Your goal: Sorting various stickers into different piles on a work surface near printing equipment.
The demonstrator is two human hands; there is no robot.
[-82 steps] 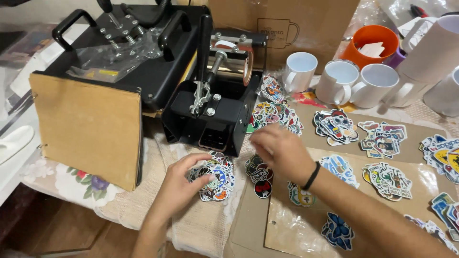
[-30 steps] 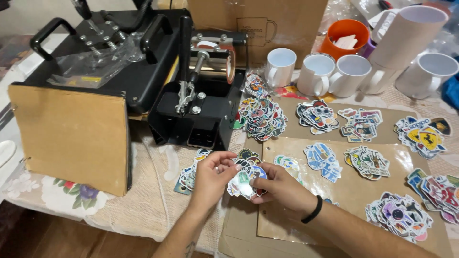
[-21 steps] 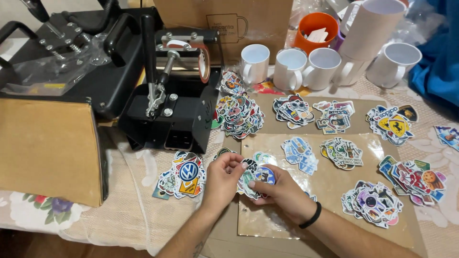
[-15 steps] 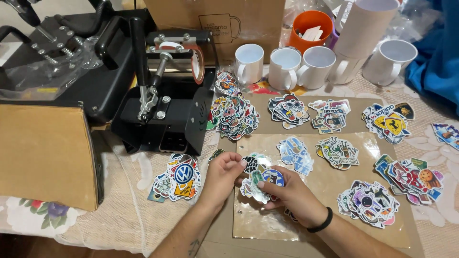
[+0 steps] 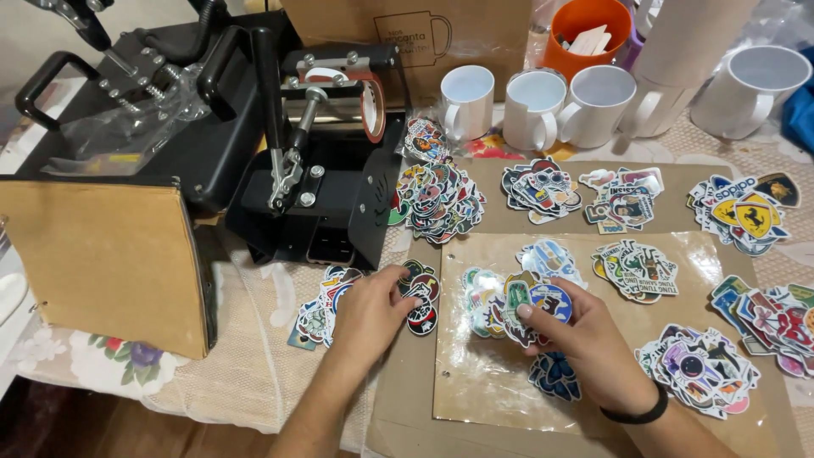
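- Change noted: half a second ago both hands met over one fan of stickers; the left hand (image 5: 366,307) has since moved off to the left, away from the right hand (image 5: 585,348), and now rests on a separate small sticker pile (image 5: 420,295).
- Fan of stickers (image 5: 509,297): remains with the right hand, pinched between thumb and fingers, spread and held just above the clear plastic sheet (image 5: 475,382), over its upper left part.
- Left hand: palm down, fingers loosely curled, fingertips touching the small sticker pile just left of the sheet's edge. Whether it pinches a sticker cannot be told.
- Right wrist carries a black band (image 5: 632,416).
- Blue sticker (image 5: 555,377) lies flat on the sheet, partly under the right hand.
- Another sticker pile (image 5: 326,305) lies further left of the sheet, beside the left hand, on the lace cloth (image 5: 246,373).
- More sticker heaps sit on the sheet itself, one at its right lower part (image 5: 699,369), one at its upper right (image 5: 636,270).
- Beyond the sheet's far edge: a large heap (image 5: 437,197) and further sorted heaps in a row.
- Black mug press (image 5: 318,195) stands beyond the sheet's upper left corner, its position unchanged against the heaps.
- White mugs (image 5: 534,106) line up well beyond the sheet, with an orange cup (image 5: 585,34) behind them.
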